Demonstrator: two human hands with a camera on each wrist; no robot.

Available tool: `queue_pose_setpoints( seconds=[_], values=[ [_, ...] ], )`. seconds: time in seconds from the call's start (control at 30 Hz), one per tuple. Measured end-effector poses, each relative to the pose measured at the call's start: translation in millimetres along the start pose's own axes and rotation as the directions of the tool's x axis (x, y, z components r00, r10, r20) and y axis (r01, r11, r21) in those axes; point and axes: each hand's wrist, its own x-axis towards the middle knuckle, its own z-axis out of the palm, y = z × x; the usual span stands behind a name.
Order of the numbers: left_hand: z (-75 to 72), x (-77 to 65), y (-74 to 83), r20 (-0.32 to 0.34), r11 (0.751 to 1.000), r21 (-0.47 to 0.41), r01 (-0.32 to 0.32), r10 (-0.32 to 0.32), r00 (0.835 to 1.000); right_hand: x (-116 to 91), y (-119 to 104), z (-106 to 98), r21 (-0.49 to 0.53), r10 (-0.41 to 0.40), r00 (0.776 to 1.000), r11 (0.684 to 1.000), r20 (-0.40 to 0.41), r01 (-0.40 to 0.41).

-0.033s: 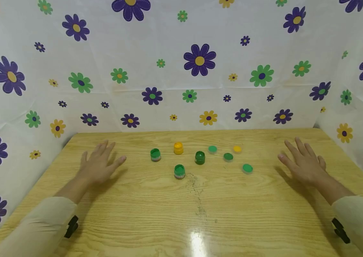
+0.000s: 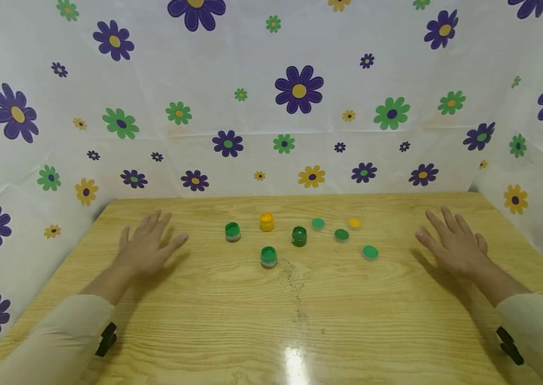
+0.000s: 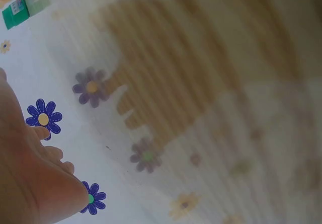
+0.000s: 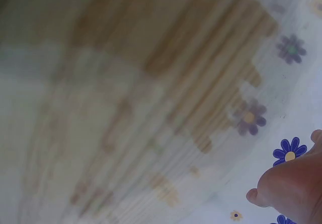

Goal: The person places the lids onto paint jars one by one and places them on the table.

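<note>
My left hand [image 2: 144,246] hovers over the table's left side, fingers spread and holding nothing. Over the right side, my right hand [image 2: 454,246] is likewise spread and holds nothing. Between them stand small uncovered paint jars: a green jar [image 2: 233,232] nearest the left hand, a yellow jar [image 2: 266,222] behind, a dark green jar [image 2: 299,236] and another green jar [image 2: 269,257] in front. Right of the jars lie a pale green lid [image 2: 318,224], a dark green lid [image 2: 341,236], a yellow lid [image 2: 355,224] and a bright green lid [image 2: 370,253], closest to the right hand.
The wooden table [image 2: 233,321] has dark specks [image 2: 297,299] trailing forward from the front green jar. A white cloth [image 2: 252,64] printed with flowers rises behind the table and along both sides. Each sleeve has a dark device strapped at the wrist.
</note>
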Motion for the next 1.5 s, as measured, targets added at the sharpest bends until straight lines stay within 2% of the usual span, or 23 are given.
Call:
queue_pose_setpoints(
  seconds=[0.27, 0.5, 0.8, 1.07, 1.5],
  values=[
    [2.8, -0.2, 3.1, 0.01, 1.0, -0.016, -0.01, 0.01, 1.0, -2.9, 1.6, 0.9, 0.009, 0.017, 1.0, 1.0, 0.012, -0.017],
    [4.6, -3.2, 4.8, -0.028, 1.0, 0.0, -0.024, 0.024, 0.999, -2.6, 0.7, 0.2, -0.004, 0.013, 1.0, 1.0, -0.012, -0.013],
    [4.8, -5.6, 25.9, -0.069, 0.995, -0.006, -0.105, 0.104, 0.992, -2.5, -9.6, 2.1, -0.005, -0.022, 1.0, 1.0, 0.014, 0.022],
    [5.0, -4.7, 37.0, -0.108, 0.992, -0.002, -0.126, 0.126, 0.986, -2.6, -18.1, 5.4, -0.006, -0.048, 0.999, 0.999, 0.01, 0.048],
    [13.1, -2.7, 69.5, -0.085, 0.984, -0.01, -0.18, 0.179, 0.98, -0.7, -35.0, 10.3, -0.024, -0.07, 0.997, 0.997, 0.013, 0.07]
  ],
)
